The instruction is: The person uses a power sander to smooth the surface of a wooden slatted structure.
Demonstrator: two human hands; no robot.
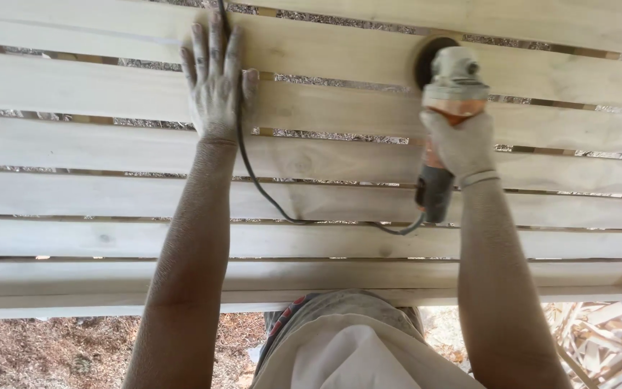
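My left hand (215, 83) lies spread flat at eleven o'clock, steadying the slatted wooden panel (109, 155). My right hand (461, 144) wraps the angle grinder (446, 108) at one o'clock, disc down on a slat, power cord (268, 198) looping between my arms.

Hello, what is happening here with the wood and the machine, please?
A person leans over a frame of pale wooden slats. The right hand grips a dusty orange power sander, its disc pressed on an upper slat. The left hand lies flat and open on the slats, beside the sander's black cord. Wood shavings cover the ground below.
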